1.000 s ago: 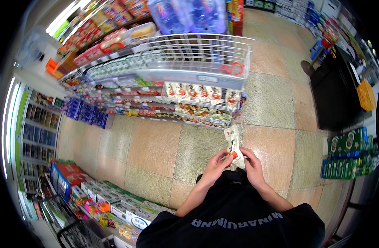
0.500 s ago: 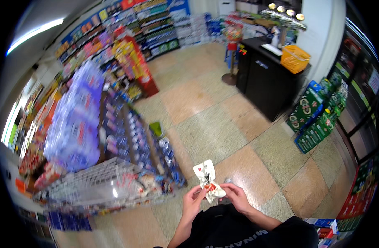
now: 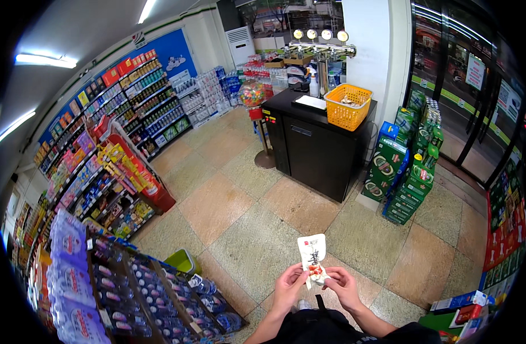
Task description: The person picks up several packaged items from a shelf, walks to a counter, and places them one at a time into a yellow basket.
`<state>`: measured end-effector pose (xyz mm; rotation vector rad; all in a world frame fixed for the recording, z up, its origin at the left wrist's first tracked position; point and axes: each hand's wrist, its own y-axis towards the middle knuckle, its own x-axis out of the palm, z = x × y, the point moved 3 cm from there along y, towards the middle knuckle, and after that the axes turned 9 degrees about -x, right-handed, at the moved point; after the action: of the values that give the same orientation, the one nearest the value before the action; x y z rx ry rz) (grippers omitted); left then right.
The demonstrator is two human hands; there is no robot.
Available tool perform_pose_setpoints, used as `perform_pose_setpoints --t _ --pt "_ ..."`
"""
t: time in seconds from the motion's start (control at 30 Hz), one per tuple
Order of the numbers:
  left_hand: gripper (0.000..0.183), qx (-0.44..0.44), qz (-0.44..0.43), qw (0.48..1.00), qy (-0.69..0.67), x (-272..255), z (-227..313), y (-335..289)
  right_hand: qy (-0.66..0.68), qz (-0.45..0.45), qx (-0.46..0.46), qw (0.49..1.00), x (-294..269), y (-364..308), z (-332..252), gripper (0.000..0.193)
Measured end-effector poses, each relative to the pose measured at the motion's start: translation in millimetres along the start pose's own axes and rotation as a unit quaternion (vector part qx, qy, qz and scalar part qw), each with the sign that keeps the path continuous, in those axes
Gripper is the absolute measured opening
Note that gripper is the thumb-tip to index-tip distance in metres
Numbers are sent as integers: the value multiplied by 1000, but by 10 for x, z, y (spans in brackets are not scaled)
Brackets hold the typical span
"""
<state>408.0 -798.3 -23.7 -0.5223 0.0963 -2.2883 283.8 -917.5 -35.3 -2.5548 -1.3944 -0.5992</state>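
Observation:
Between my two hands is a small white snack packet with dark lettering and a red-orange picture near its lower part. My left hand pinches its left lower edge between thumb and fingers. On the other side, my right hand grips the lower right corner, where the packet looks crumpled. The packet stands roughly upright in front of my body, above the tiled floor. I cannot tell whether it is torn open.
A black counter carries a yellow basket and a spray bottle. Green drink cartons are stacked by the glass doors. Bottled water fills racks at lower left, beside a green bin. A candy machine stands left of the counter.
My view has swung right and up, so the counter and doors show more fully and the water racks sit further left. Both hands keep hold of the packet.

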Motion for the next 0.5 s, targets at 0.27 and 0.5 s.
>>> perform_pose_setpoints --t 0.27,0.5 --pt "35 -64 -50 997 19 98 -96 1103 -1 116 -28 993 -349 879 116 34" --pt "34 -37 -31 999 26 -85 155 2405 -42 85 -15 995 -463 2272 197 33"
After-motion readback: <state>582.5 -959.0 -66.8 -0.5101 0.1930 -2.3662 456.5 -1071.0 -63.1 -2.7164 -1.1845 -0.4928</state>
